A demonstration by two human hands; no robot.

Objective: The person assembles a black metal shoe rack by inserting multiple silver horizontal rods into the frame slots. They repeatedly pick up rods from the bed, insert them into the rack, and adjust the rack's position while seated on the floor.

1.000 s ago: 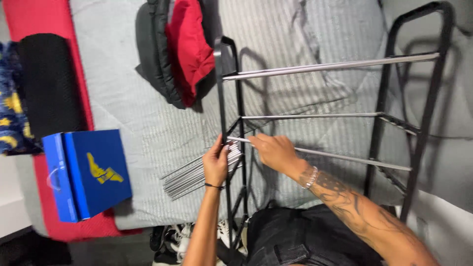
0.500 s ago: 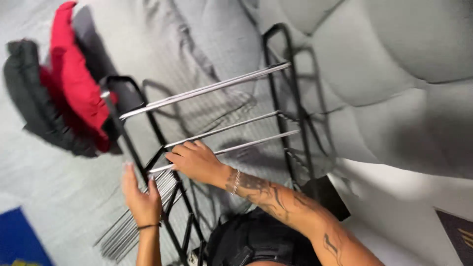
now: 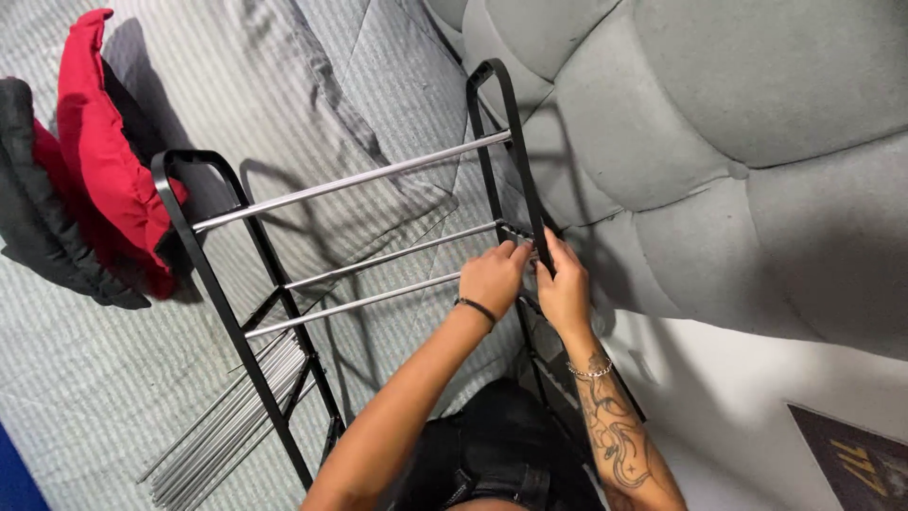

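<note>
Left hand: my left hand (image 3: 492, 276) is at the right side frame (image 3: 515, 161) of the rack, fingers curled together around the end of the lowest rod (image 3: 355, 305) where it meets the frame.
Right hand: my right hand (image 3: 565, 284) sits just beside the left, on the other side of the same black upright, fingers closed on the frame bar.
Rod: it runs from the left side frame (image 3: 213, 274) across to my hands, parallel to two more rods above it.
Top rod: the top rod (image 3: 350, 182) spans both frames near their rounded tops; the middle rod (image 3: 392, 255) lies between it and the one I hold.
Rack: it lies over the grey bed (image 3: 284, 95), its right frame near the padded headboard (image 3: 719, 123).
Spare rods: a bundle of spare rods (image 3: 222, 426) lies on the bed by the foot of the left frame, well apart from my hands.
Cushions: a red cushion (image 3: 95, 142) and a dark one (image 3: 24, 189) lie at the bed's left edge.
</note>
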